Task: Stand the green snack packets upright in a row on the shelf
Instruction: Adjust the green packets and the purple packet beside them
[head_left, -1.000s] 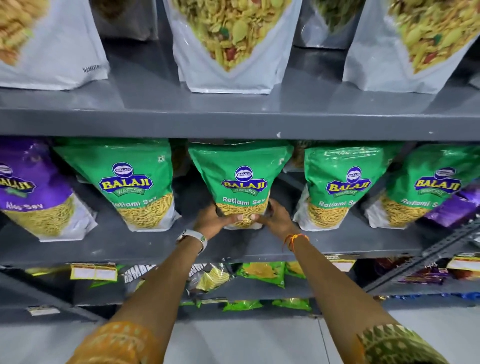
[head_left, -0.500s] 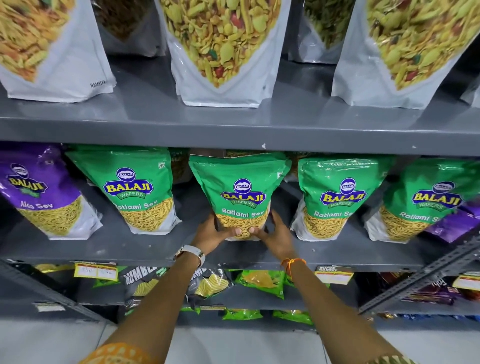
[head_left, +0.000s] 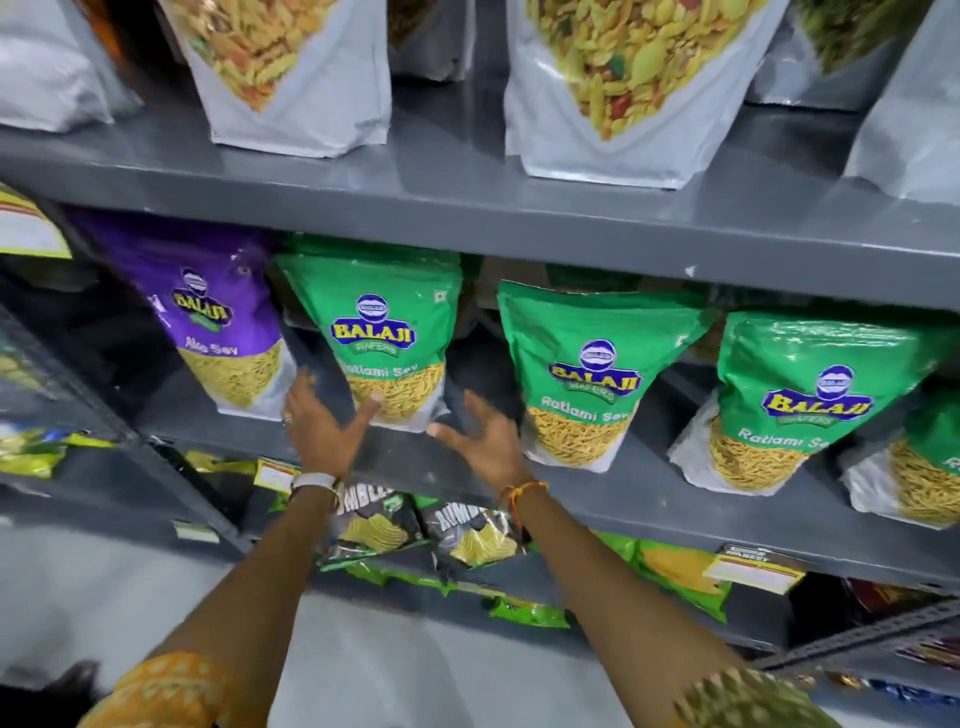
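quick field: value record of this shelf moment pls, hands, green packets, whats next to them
left hand: open, fingers spread, thumb at the lower edge of the leftmost green packet
right hand: open, empty, in the gap before the second green packet
green packets: four in view on the middle shelf, upright, leaning back; third, fourth cut off by the right edge
left neighbour: purple packet
shelf above: white pouches

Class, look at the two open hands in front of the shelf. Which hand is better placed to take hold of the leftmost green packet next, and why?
Probably the left hand: its thumb lies at the bottom edge of the leftmost green packet, whereas the right hand hovers open in the gap between that packet and the next green one.
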